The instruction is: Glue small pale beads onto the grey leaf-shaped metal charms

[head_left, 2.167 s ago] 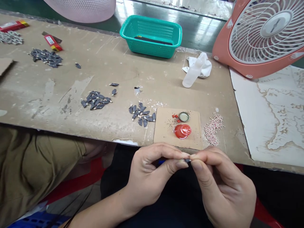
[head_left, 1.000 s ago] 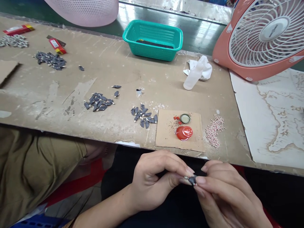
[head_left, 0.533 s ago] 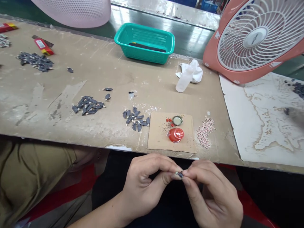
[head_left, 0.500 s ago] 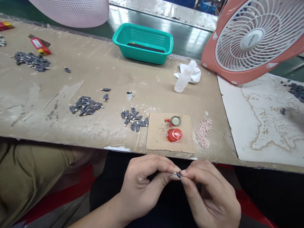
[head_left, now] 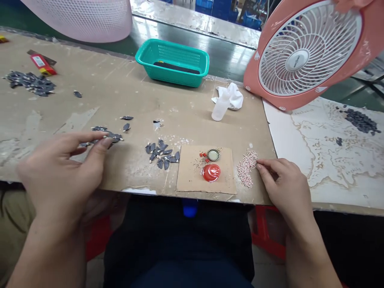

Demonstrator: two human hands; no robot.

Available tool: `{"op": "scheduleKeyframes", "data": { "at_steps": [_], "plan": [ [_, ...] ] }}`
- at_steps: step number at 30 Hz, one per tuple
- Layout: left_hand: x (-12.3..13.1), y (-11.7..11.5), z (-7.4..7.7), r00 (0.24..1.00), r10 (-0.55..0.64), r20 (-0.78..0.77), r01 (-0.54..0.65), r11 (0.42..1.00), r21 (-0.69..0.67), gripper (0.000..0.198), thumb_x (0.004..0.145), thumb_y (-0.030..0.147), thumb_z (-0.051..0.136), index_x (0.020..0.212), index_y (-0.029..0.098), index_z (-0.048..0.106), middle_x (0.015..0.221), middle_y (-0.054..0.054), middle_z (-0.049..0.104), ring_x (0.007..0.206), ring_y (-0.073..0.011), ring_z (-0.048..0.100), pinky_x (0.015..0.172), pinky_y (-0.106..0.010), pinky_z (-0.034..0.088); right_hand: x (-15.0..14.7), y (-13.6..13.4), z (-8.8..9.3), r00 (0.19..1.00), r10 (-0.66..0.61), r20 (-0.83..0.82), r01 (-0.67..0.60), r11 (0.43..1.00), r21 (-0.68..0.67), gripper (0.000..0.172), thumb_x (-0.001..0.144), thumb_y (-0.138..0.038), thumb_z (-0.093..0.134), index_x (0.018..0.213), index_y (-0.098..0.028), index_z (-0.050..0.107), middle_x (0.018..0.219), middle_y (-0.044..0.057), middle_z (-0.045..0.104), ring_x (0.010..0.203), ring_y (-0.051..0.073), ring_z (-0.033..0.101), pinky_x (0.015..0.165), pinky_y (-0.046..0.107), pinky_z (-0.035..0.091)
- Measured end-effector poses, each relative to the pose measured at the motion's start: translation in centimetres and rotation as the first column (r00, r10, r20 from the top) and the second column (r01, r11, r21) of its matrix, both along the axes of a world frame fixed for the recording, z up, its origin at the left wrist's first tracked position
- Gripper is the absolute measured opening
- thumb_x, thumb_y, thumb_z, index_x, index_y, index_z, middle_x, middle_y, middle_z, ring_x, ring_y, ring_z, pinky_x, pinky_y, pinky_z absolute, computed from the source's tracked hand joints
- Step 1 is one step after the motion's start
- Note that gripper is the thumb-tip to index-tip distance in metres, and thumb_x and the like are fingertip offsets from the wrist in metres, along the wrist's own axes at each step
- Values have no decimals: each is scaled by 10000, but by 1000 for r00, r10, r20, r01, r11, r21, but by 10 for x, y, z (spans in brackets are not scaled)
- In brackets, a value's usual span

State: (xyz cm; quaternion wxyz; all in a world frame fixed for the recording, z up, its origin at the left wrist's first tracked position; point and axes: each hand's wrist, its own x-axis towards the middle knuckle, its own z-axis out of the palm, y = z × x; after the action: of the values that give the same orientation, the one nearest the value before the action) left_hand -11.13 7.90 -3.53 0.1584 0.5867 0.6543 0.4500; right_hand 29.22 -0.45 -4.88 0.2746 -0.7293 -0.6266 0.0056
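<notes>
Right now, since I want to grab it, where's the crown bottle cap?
In the head view, the crown bottle cap lies on the cardboard piece, above the red plastic cap, with the pink grains and right hand to its right.

On the brown cardboard square (head_left: 189, 176) sit a glossy red cap (head_left: 211, 173) and a gold-rimmed crown cap (head_left: 213, 155). Speckled pink-and-white grains (head_left: 246, 168) lie right of it, slate-grey seed shapes (head_left: 162, 154) left, and beyond it a teal lattice basket (head_left: 171, 76) and a coral fan (head_left: 252, 76) with a white grille (head_left: 318, 52).
</notes>
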Motion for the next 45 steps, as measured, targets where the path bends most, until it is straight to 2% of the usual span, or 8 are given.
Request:
{"op": "scheduleKeyframes", "data": {
  "at_steps": [5, 9, 12, 13, 16, 20, 29, 45],
  "plan": [
    [-2, 8, 5, 948, 31, -316, 17, 989, 149, 294, 950, 314, 692, 1234, 271, 754, 1209, 35, 787, 1235, -290, 666, 774, -423, 455, 1, 3, -2, 998, -46, -33, 45, 999, -16, 199, 908, -384, 648, 872, -218, 752, 833, 69, 679, 841, 252, 546, 792, 412, 399],
    [38, -14, 10, 967, 8, -253, 83, 934, 347, 308, 903, 225, 745, 1207, 268, 765, 1179, -29, 790, 1092, -278, 714, 938, -478, 515, -8, -5, 3, 978, -90, -189, 95, 995, 19, 177, 907, -378, 658, 856, -216, 706, 800, 58, 646, 793, 226, 552, 774, 397, 427],
    [78, -42, 17, 935, -354, -32, 333, 840, 428, 358, 810, 38, 777, 1086, 266, 779, 1025, 20, 800, 933, -186, 729, 901, -348, 570, -32, -20, 13, 908, -49, -415, 79, 995, 56, 231, 985, -442, 575, 950, -238, 676, 820, 34, 656, 733, 185, 601, 684, 339, 486],
    [91, -52, 21, 859, -508, 58, 457, 814, 359, 339, 820, 13, 759, 1064, 248, 771, 1007, 21, 795, 904, -156, 730, 870, -289, 578, -43, -26, 18, 850, -13, -527, 55, 997, 63, 228, 996, -447, 560, 953, -250, 665, 795, 16, 639, 700, 167, 596, 656, 316, 499],
    [122, -73, 31, 599, -684, 416, 719, 688, 96, 216, 878, 54, 734, 1008, 221, 780, 933, 4, 795, 840, -125, 734, 749, -200, 575, -79, -39, 30, 378, 44, -925, -34, 999, 33, 152, 935, -386, 688, 859, -256, 677, 719, -15, 575, 671, 127, 563, 634, 250, 514],
    [140, -79, 36, 367, -412, 834, 849, 514, -120, 92, 921, 245, 738, 935, 181, 801, 882, -44, 778, 770, -143, 689, 668, -220, 532, -111, -43, 37, 154, 40, -987, -87, 996, 27, 145, 891, -377, 756, 813, -259, 726, 696, -22, 585, 642, 94, 561, 585, 177, 534],
    [135, -76, 26, 329, -60, 942, 878, 387, -282, 384, 723, 458, 899, 799, 131, 712, 685, -7, 612, 631, -106, 530, 484, -152, 458, -122, -54, 18, 339, 140, -930, -111, 988, 109, 63, 962, -339, 682, 942, -299, 727, 781, -24, 612, 666, 91, 586, 596, 173, 539],
    [124, -78, 21, 300, -51, 952, 874, 416, -253, 426, 701, 485, 915, 752, 136, 675, 592, 42, 534, 513, -61, 431, 431, -147, 387, -115, -57, 14, 543, 317, -777, -269, 943, 197, 99, 957, -245, 675, 995, -301, 747, 748, -10, 541, 725, 133, 552, 608, 231, 493]
  ]
}}
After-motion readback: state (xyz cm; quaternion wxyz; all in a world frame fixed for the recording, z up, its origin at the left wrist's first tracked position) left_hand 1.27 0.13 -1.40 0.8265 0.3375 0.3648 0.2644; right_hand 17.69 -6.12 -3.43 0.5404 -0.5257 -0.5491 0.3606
